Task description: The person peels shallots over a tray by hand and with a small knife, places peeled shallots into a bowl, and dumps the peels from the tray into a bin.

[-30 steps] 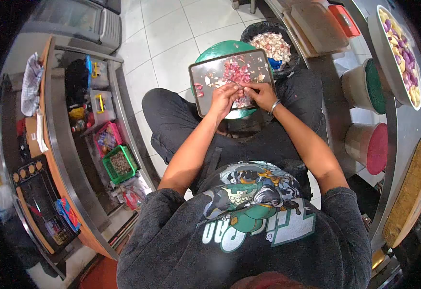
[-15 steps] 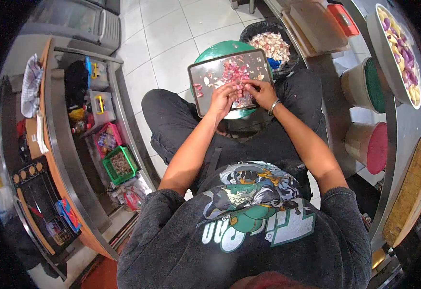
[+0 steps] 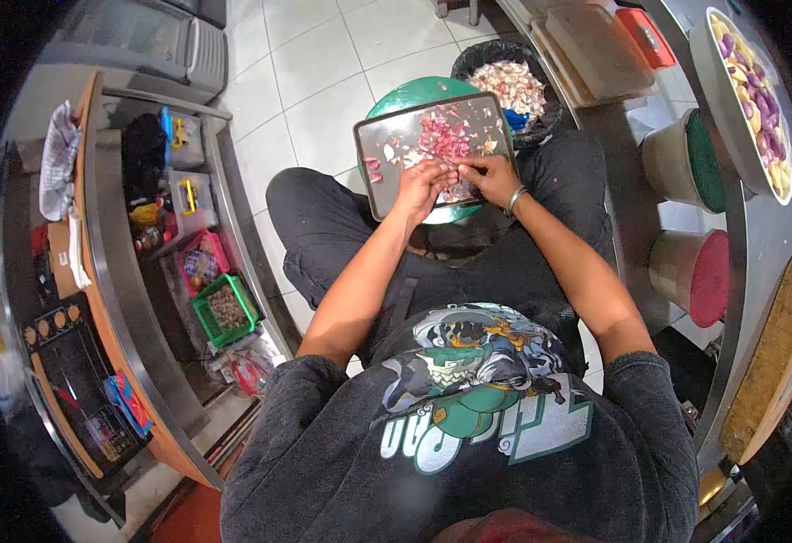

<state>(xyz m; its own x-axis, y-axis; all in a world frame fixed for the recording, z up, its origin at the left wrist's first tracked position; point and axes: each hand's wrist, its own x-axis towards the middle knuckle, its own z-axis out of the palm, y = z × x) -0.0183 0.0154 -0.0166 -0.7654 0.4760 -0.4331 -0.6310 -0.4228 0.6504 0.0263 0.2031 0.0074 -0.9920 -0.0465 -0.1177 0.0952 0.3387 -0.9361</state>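
Both hands meet over the near half of a dark rectangular tray (image 3: 390, 188). My left hand (image 3: 421, 188) has its fingers curled, and my right hand (image 3: 494, 179) pinches with thumb and forefinger close beside it. Whatever is between the fingertips is too small to make out. Just beyond the hands lies a heap of pinkish-red pieces (image 3: 444, 134), with pale papery skins (image 3: 391, 152) scattered around. The tray rests on a round green stool top (image 3: 414, 92) between my knees.
Right of the stool stands a bin lined with a black bag (image 3: 552, 128), filled with pale peelings (image 3: 509, 86). A white tray of peeled purple and yellow pieces (image 3: 758, 109) sits on the right counter. Lidded tubs (image 3: 672, 158) stand below; a green basket (image 3: 226, 310) is at left.
The fingers have shifted slightly, with the right fingertips a little lower against the left hand. The tray and the heap stay in place.
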